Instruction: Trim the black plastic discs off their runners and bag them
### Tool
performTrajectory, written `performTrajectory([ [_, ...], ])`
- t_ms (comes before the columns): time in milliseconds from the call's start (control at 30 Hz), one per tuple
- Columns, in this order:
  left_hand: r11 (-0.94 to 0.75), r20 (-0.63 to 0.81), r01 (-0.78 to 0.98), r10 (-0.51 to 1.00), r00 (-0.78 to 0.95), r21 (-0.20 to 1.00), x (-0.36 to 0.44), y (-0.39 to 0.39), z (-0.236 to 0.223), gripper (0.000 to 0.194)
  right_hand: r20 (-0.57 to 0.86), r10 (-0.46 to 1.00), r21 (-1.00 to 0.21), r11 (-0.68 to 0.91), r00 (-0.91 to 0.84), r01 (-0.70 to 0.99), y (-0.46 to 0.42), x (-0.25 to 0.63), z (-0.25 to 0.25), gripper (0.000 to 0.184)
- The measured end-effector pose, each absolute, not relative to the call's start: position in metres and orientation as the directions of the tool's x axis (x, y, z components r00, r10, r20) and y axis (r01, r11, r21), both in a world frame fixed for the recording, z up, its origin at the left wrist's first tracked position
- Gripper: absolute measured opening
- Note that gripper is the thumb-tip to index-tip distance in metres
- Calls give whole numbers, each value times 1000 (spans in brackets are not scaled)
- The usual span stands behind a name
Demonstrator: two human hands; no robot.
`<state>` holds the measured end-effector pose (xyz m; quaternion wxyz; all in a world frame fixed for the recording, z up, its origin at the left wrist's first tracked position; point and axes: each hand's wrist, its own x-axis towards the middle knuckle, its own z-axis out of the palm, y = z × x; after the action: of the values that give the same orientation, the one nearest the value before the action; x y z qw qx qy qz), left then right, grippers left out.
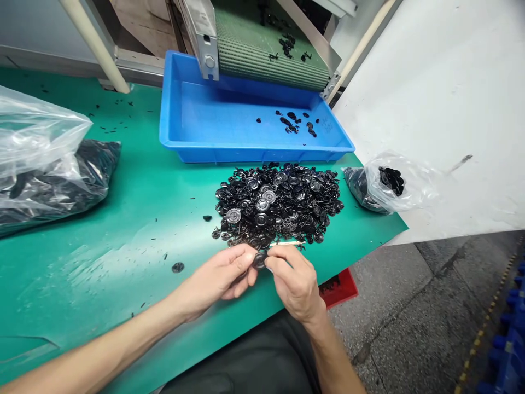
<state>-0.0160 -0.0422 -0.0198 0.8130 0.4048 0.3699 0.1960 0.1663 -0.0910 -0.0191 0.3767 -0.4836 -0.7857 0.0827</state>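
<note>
While the head view is looking down over the green tabletop (135, 191), both hands are meeting at the near edge of a heap of black parts (283, 200), and the black disc (260, 261) is sitting between their fingertips, just above the table. The left hand (233, 272) is pinching its left side between thumb and forefinger, the other fingers curling loosely below; the right hand (296, 279) is folding nearly closed, thumb and forefinger nipping the right edge. A pale stick (287, 243) is lying just beyond the right knuckles, and whether any finger is touching it I cannot tell. Being small and thin, the disc is probably weighing very little, and it is looking like stiff moulded plastic, more apt to snap than to bend. Its smooth, faintly shining face is likely offering little grip, so the rim is seeming the best place for holding it, with fingertips opposing each other across the edge. Spindly pieces are sticking out among the heap, and those are looking the most fragile. Beyond, the blue tray (254, 149) is catching more black pieces (292, 123) under the conveyor belt (254, 60).
</note>
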Motion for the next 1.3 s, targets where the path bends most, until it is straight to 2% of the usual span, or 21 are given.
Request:
performTrajectory([
  [67, 589, -432, -31, 626, 650, 807, -16, -44, -21, 39, 476, 854, -599, 488, -207, 635, -93, 165, -20, 33],
  [167, 569, -428, -37, 660, 618, 822, -17, -44, -20, 35, 328, 939, -796, 332, -100, 506, -96, 166, -22, 39],
  [233, 528, -416, -2, 672, 612, 849, -17, -44, -19, 36, 233, 971, -870, 230, -48, 436, -97, 166, -22, 37],
  [433, 307, -324, 138, 718, 616, 942, -17, -48, -16, 33, 95, 994, -923, 105, -46, 370, -97, 163, -21, 16],
  [500, 259, -308, 171, 719, 623, 951, -18, -51, -16, 33, 50, 998, -934, 60, -39, 351, -99, 161, -21, 18],
  [600, 199, -284, 205, 729, 623, 958, -18, -56, -14, 32, 16, 997, -939, 40, -74, 341, -103, 160, -24, 34],
  [700, 148, -248, 213, 769, 589, 966, -17, -61, -11, 31, 78, 994, -917, 103, -79, 387, -108, 157, -27, 39],
  [800, 133, -229, 205, 785, 575, 970, -16, -67, -11, 32, 141, 990, -908, 135, -13, 397, -112, 149, -29, 27],
  [900, 159, -249, 204, 785, 568, 966, -15, -69, -14, 34, 152, 986, -903, 110, 69, 415, -110, 142, -28, 17],
  [1000, 217, -262, 146, 791, 553, 965, -17, -64, -18, 34, 182, 982, -865, 139, 43, 483, -99, 143, -24, 21],
  [1133, 381, -316, -103, 866, 388, 919, -22, -47, -19, 28, 221, 973, -658, 203, -73, 725, -79, 151, -19, 39],
  [1233, 480, -389, -331, 869, 304, 812, -22, -37, -17, 30, 159, 981, -478, 177, -113, 861, -70, 151, -20, 37],
  [1300, 531, -422, -419, 845, 329, 737, -22, -34, -16, 20, 137, 986, -424, 148, -98, 894, -67, 149, -23, 31],
])
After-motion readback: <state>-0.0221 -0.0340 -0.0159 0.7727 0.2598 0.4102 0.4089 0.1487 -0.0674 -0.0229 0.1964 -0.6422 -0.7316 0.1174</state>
